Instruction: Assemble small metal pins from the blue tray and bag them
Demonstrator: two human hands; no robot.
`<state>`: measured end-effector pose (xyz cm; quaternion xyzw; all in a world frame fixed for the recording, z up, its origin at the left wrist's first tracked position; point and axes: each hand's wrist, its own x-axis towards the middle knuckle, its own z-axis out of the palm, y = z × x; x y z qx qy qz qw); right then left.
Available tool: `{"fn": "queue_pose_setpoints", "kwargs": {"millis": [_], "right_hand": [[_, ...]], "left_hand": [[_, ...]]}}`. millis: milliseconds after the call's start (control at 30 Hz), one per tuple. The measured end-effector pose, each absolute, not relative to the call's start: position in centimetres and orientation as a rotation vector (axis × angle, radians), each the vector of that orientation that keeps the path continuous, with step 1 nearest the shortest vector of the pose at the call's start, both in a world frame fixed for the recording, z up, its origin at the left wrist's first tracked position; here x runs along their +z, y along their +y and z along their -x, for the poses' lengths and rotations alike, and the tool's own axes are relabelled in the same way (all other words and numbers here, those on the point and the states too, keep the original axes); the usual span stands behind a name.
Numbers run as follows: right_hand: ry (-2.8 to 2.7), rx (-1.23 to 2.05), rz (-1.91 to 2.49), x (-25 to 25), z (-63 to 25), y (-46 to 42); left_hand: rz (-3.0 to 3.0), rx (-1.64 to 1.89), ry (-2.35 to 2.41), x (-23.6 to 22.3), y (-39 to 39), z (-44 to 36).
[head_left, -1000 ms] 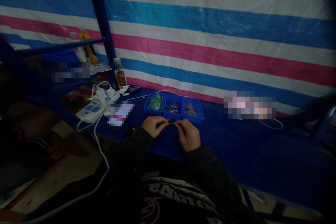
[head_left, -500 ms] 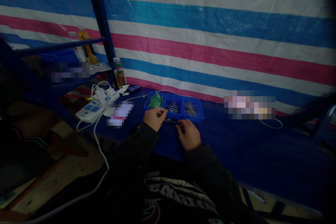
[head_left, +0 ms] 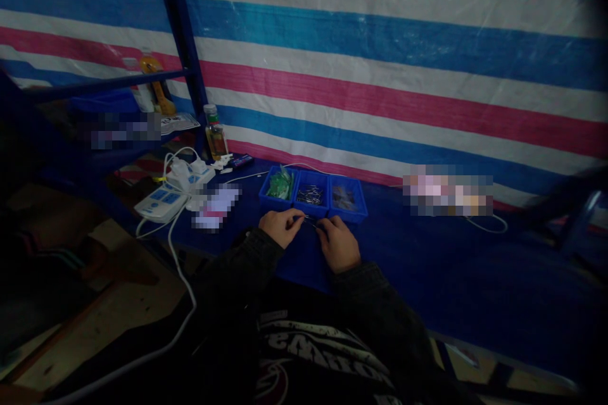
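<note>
My left hand (head_left: pixel 280 226) is closed in a pinch, thumb against fingertips, on one end of a thin metal piece (head_left: pixel 311 221). My right hand (head_left: pixel 340 244) pinches close to the other end, so the piece spans the small gap between both hands. It is too small and dark to name its kind. Just behind the hands three blue bins stand side by side. The left bin (head_left: pixel 262 201) contains green plastic pieces (head_left: pixel 281 185), the middle bin (head_left: pixel 311 209) several thin metal pieces (head_left: pixel 310 195), and the right bin (head_left: pixel 349 213) small brownish pieces (head_left: pixel 344 197).
The blue table (head_left: pixel 403 259) runs off to the right. At left lie a white power strip (head_left: pixel 161 204) with cables and a blurred-out flat object (head_left: pixel 217 207). A bottle (head_left: pixel 216 139) stands by the blue frame post (head_left: pixel 183 38). A striped sheet (head_left: pixel 380 50) hangs behind.
My left hand rose toward the middle bin, apart from the right, then came back down to the thin metal piece between both hands. My right hand stayed nearly in place.
</note>
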<state>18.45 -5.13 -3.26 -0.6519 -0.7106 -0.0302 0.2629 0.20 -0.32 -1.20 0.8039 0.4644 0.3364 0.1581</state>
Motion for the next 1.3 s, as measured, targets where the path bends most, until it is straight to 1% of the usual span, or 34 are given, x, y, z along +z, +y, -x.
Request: {"fn": "queue_pose_setpoints", "kwargs": {"millis": [267, 500, 900, 1100, 1300], "right_hand": [[-1.960, -0.140, 1.879, -2.8, -18.2, -5.1], [-1.986, -0.178, 1.890, -3.3, -18.2, -5.0], [-2.031, -0.087, 2.012, -2.4, -17.8, -5.2], [-1.928, 0.002, 1.914, -2.6, -18.1, -5.3], [-1.939, 0.069, 1.660, -2.5, -18.1, -5.6]], "left_hand": [[-2.380, 0.781, 1.163, -0.5, -0.6, -0.3], [-2.357, 0.766, 1.116, -0.7, -0.4, -0.3], [-2.338, 0.713, 1.091, -0.4, -0.5, -0.3], [-2.329, 0.720, 1.068, -0.1, -0.6, -0.2], [-2.314, 0.733, 1.044, -0.2, -0.6, -0.3]]}}
